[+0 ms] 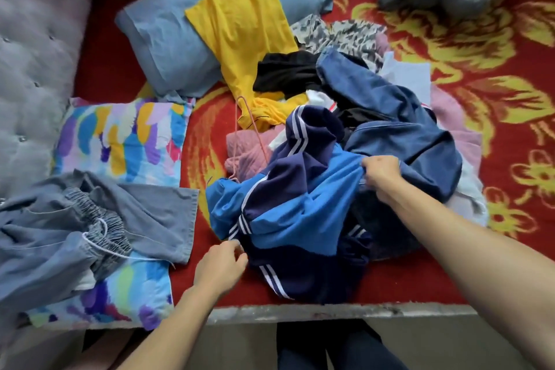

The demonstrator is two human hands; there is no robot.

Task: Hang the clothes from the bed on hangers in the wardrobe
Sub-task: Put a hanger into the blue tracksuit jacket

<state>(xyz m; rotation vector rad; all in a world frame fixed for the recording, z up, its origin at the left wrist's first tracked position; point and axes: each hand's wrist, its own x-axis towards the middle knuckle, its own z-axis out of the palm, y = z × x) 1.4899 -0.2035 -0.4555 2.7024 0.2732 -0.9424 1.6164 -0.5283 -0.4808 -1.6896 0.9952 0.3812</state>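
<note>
Blue-and-navy jacket (300, 207) with white stripes lies crumpled on the bed (405, 288), at the front of the clothes pile and near the bed's edge. Left grip (220, 264) pinches its near-left edge by the stripes. Right grip (380, 174) is clenched round a bunch of its fabric, far right. Pink wire hanger (255, 129) lies just behind the jacket. Jeans (390, 105) are behind the right grip. Yellow top (237, 27) drapes over a blue pillow (156, 36). Grey trousers (54, 219) are at far left.

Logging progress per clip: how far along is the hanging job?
Done: nothing visibly hung. In hand: left hand and right hand grip the blue and navy striped track jacket. Left: yellow shirt, blue denim garment, grey drawstring trousers lie on the red bed.
</note>
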